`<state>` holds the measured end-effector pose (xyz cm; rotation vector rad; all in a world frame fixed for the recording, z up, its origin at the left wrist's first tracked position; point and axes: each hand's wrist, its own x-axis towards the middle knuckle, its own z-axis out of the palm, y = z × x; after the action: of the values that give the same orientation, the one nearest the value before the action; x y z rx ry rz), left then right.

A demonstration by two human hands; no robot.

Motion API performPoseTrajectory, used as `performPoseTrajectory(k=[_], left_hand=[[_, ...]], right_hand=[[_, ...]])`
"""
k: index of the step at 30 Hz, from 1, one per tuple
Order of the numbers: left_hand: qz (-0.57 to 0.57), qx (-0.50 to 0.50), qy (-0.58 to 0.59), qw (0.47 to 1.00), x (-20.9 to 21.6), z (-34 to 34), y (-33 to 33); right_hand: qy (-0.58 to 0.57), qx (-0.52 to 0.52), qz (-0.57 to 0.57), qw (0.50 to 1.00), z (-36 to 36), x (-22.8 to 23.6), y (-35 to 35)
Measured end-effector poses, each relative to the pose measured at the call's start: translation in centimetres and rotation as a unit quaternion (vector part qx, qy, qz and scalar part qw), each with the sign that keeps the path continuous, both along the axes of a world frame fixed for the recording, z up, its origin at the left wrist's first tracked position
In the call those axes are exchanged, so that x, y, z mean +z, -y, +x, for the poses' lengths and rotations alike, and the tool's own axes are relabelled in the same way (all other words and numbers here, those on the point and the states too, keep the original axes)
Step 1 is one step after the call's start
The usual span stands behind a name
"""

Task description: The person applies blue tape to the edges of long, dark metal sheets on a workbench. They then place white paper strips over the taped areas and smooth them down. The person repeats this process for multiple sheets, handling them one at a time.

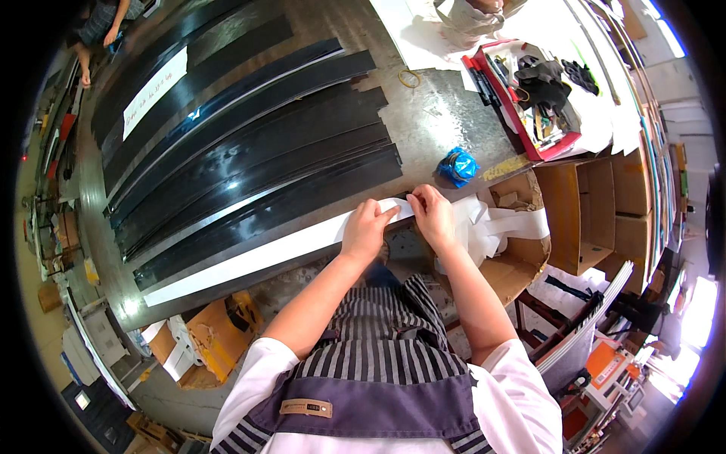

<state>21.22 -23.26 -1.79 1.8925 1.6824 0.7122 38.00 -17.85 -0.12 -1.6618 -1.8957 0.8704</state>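
A long white strip [257,257] lies along the near edge of the dark metal table. Close to its right end, my left hand [364,233] grips it between thumb and fingers. At that same end my right hand [433,216] pinches the corner with thumb and forefinger. The two hands are a short gap apart. Just beyond the strip lie several long glossy black strips [249,172] in overlapping rows. What exactly sits between my right fingertips is too small to make out.
A blue-wrapped bundle [458,167] sits beyond my right hand. Farther right is a red tray [522,125] of pens and dark gloves. An open carton [522,261] holding white strips stands below the table edge. Another person's hand [112,35] shows at the far left.
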Motion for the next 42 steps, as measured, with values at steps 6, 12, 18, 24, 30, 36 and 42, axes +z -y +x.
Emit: performPoseTrajectory(k=[6,12,18,24,30,36,42], left_hand=[[0.053,0.098,0.088,0.99,0.6,1.2,-1.8],[0.076,-0.009,0.075,0.994,-1.0,-0.1,-1.9],[0.125,-0.077,0.038,0.988,-0.9,-4.5,1.8],[0.14,-0.077,0.05,0.986,-1.1,-4.6,2.1],[0.144,-0.093,0.06,0.983,-0.9,-4.4,1.8],[0.141,-0.079,0.046,0.986,-0.8,-4.7,2.2],[0.13,-0.079,0.037,0.988,-0.7,-4.6,2.1]], right_hand=[[0.112,-0.009,-0.026,0.993,-0.8,-0.5,-1.0],[0.139,-0.022,-0.029,0.99,-1.1,-0.5,-1.1],[0.138,-0.032,-0.028,0.99,-1.4,-0.6,-0.7],[0.163,-0.11,0.194,0.961,2.2,2.6,-2.4],[0.175,-0.076,0.121,0.974,5.1,0.5,-5.3],[0.086,0.016,0.115,0.99,-0.4,1.9,1.4],[0.116,0.052,0.089,0.988,-2.8,0.8,2.6]])
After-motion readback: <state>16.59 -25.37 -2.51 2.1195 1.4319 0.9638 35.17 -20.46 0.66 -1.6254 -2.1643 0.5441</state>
